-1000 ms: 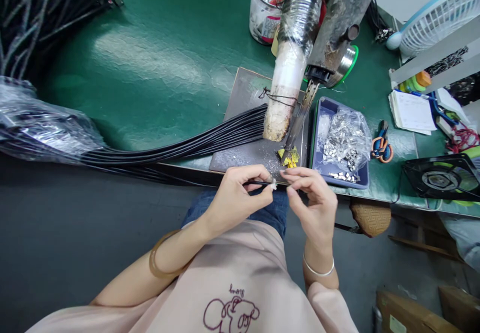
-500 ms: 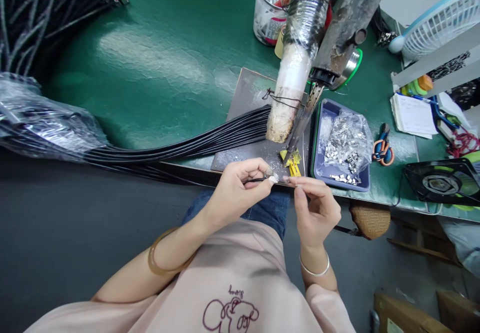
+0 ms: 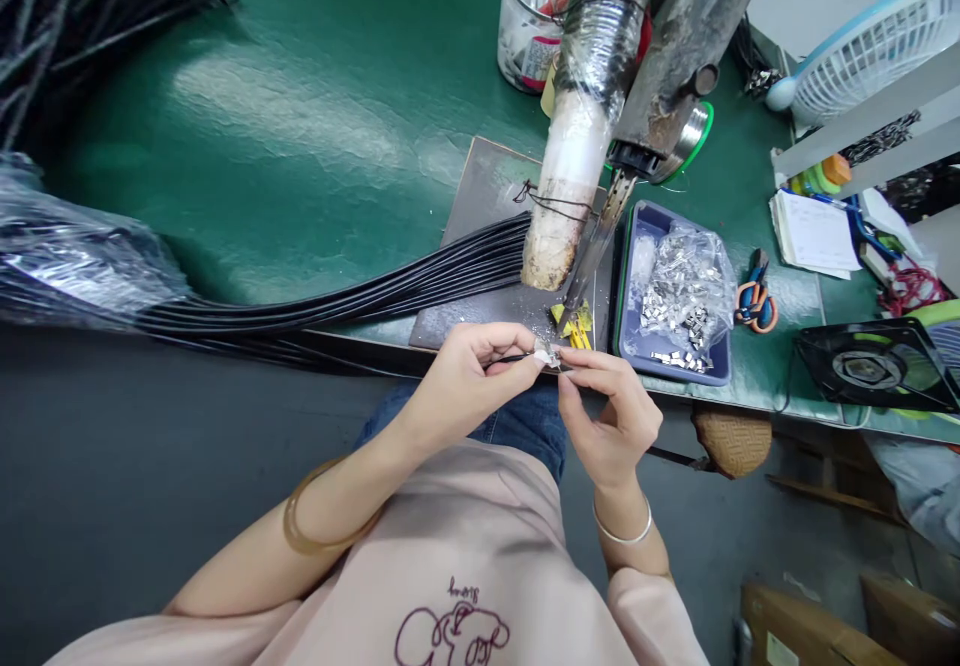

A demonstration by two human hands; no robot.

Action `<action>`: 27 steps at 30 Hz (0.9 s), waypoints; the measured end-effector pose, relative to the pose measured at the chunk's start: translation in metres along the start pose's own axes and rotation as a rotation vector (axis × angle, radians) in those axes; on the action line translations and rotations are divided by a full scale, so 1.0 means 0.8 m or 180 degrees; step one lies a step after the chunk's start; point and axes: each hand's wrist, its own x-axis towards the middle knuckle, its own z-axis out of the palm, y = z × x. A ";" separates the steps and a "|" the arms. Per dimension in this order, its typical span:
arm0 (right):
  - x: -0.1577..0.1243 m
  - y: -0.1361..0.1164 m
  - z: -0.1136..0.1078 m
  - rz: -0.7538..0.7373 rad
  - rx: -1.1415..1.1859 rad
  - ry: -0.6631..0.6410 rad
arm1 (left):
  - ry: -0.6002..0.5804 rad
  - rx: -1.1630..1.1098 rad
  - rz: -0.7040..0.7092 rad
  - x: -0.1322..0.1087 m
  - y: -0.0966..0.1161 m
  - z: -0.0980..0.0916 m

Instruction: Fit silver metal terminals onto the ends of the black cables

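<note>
My left hand (image 3: 484, 371) pinches the end of a black cable (image 3: 508, 358) near the table's front edge. Something small and whitish shows at its fingertips. My right hand (image 3: 611, 406) meets it there, thumb and forefinger closed at the cable's end; what they pinch is too small to make out. Just beyond the fingers, the tip of a soldering iron (image 3: 592, 251) points down at a yellow piece (image 3: 574, 326). A bundle of black cables (image 3: 360, 291) lies on the grey board (image 3: 491, 171), left of the iron.
A foil-wrapped hose (image 3: 600, 56) hangs over the board. The blue tray (image 3: 712, 378) holds small metal parts in a bag. Right of it lie cutters (image 3: 756, 296), a paper pad (image 3: 814, 231) and a black fan (image 3: 874, 366). A solder spool (image 3: 694, 141) and plastic tub (image 3: 521, 36) stand behind.
My right hand has moved left, so its fingertips now meet those of my left hand. The left hand keeps its pinch on the cable. The whole view has shifted slightly.
</note>
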 end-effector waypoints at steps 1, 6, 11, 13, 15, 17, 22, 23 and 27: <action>0.000 0.001 0.000 -0.0040 -0.0050 -0.0002 | 0.0009 -0.0003 0.0007 0.001 0.001 0.000; 0.001 0.006 0.000 -0.0198 -0.0179 0.0013 | 0.0027 -0.0001 0.0052 0.004 0.008 0.001; 0.001 0.008 0.001 -0.0264 -0.0193 0.0000 | 0.0029 -0.0051 0.0031 0.004 0.011 0.001; 0.001 0.009 0.001 -0.0307 -0.0192 0.0006 | 0.0038 -0.0074 -0.0001 0.004 0.010 0.001; 0.002 0.009 0.001 -0.0350 -0.0195 0.0004 | 0.0075 -0.0070 -0.0061 0.004 0.009 0.001; 0.003 0.010 0.001 -0.0386 -0.0216 0.0003 | 0.0111 -0.0044 -0.0123 0.005 0.008 0.002; 0.007 0.009 0.001 -0.0329 -0.0242 -0.0006 | 0.0101 0.0032 -0.0106 0.010 0.007 -0.001; 0.008 0.009 0.001 -0.0306 -0.0235 -0.0016 | 0.0086 0.0047 -0.0088 0.011 0.007 -0.001; 0.014 0.008 0.000 -0.0253 -0.0217 -0.0062 | 0.0046 0.0122 -0.0024 0.014 0.008 -0.002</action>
